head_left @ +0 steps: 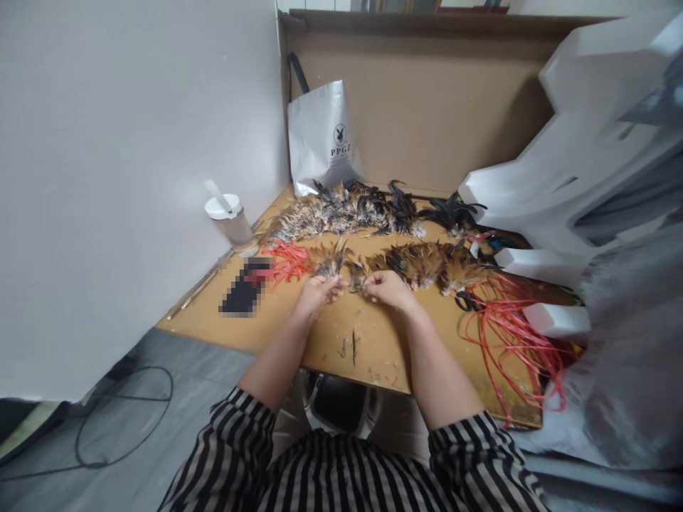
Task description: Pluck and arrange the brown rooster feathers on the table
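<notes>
My left hand (320, 294) is closed, its fingertips pinching the base of a small tuft of brown and grey feathers (331, 260). Close beside it, my right hand (389, 289) is closed too, thumb and forefinger together on a darker brown feather tuft (356, 270). A row of golden-brown and black feathers (421, 263) runs right from behind my right hand. Red plastic strips (288, 260) lie just left of the left-hand tuft. Fine detail between the fingertips is too small to make out.
A long heap of mottled feathers (341, 210) lies farther back, before a silver bag (320, 135). A lidded cup (232, 224) and a blurred-out dark object (245, 288) are at left. Red strips (512, 341) hang over the right edge near white foam (558, 320).
</notes>
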A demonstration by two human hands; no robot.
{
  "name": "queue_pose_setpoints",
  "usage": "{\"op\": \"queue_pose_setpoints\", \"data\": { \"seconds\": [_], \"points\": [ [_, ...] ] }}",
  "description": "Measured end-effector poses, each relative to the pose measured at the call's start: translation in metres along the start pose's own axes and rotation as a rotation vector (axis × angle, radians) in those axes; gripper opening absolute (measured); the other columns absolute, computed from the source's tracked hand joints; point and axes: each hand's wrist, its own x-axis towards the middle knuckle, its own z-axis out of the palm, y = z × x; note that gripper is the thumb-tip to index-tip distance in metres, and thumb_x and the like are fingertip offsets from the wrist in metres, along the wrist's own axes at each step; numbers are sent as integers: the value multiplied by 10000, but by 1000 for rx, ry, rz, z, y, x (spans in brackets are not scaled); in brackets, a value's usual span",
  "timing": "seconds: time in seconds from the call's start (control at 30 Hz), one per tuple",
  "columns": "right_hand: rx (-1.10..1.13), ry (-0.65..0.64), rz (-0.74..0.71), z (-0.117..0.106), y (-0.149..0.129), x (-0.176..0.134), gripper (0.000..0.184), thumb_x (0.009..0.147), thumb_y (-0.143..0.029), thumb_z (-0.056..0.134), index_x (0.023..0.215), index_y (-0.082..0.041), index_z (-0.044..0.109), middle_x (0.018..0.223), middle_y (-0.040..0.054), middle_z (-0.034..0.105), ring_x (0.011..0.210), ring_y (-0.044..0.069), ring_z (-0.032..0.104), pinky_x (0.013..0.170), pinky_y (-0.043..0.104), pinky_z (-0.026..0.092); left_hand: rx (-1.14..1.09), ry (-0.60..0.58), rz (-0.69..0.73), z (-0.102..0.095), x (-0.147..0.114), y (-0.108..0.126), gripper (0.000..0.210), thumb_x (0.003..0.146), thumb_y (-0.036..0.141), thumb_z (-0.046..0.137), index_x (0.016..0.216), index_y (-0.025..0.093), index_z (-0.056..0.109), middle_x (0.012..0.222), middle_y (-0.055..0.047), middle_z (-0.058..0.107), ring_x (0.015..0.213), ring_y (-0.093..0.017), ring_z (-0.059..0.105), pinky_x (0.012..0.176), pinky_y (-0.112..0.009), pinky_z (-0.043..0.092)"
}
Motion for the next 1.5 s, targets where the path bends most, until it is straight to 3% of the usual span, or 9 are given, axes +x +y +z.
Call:
{"op": "queue_pose_setpoints", "data": {
  "seconds": [0.13, 0.33, 0.7, 0.93, 1.03, 1.13, 1.33, 1.5],
  "points": [
    [360, 30, -6, 6, -7, -1, 170, 572, -293, 652, 608, -143, 577, 561, 18, 614, 420, 79, 482, 406, 199, 340, 32, -32, -29, 1, -1, 0, 318, 663, 349, 655, 832, 83, 620, 856, -137, 673, 505, -60, 547, 431, -152, 362],
    [509, 93, -96, 25, -5, 3, 218, 564, -335, 686, 636, -150, 596, 464, -41, 520, 402, 60, 412, 419, 200, 313, 33, -78, -57, 4, -4, 2, 325, 658, 346, 659, 853, 88, 623, 844, -131, 675, 511, -67, 557, 446, -160, 377],
    [470, 168, -198, 45, -4, 4, 192, 596, -333, 665, 641, -163, 589, 562, -5, 583, 521, 107, 515, 555, 245, 416, 35, -151, -51, 4, -6, 1, 331, 647, 381, 661, 781, 79, 644, 795, -118, 672, 483, -54, 540, 432, -152, 352],
    [320, 232, -255, 44, 2, 7, 218, 630, -369, 635, 685, -159, 609, 592, -3, 567, 512, 94, 458, 506, 222, 368, 73, -137, -35, 5, -7, 5, 311, 647, 383, 658, 744, 87, 638, 711, -94, 663, 456, -52, 512, 423, -161, 336],
    [293, 321, -291, 42, -1, 4, 230, 663, -385, 607, 738, -168, 608, 594, -7, 537, 497, 89, 419, 488, 221, 351, 73, -109, -26, 4, -6, 4, 303, 658, 385, 647, 740, 93, 634, 689, -83, 660, 438, -47, 498, 420, -165, 333],
    [184, 397, -416, 39, -8, -2, 185, 695, -353, 583, 760, -182, 612, 666, 8, 539, 555, 101, 434, 537, 233, 372, 71, -92, -1, 3, -5, 3, 299, 655, 386, 646, 727, 97, 628, 680, -77, 659, 434, -50, 502, 416, -169, 332],
    [-80, 384, -543, 42, -11, -8, 162, 727, -296, 556, 839, -212, 638, 718, 21, 515, 621, 127, 461, 611, 260, 391, 121, -111, 19, 6, -5, 1, 336, 605, 412, 675, 694, 94, 611, 523, -44, 613, 394, -71, 499, 409, -180, 340],
    [-47, 405, -528, 42, -12, -9, 130, 743, -297, 546, 734, -207, 640, 705, 23, 521, 637, 132, 469, 633, 266, 388, 158, -132, 16, 7, -4, 0, 364, 596, 425, 677, 730, 93, 614, 655, -81, 662, 442, -88, 535, 423, -192, 373]
  ]
}}
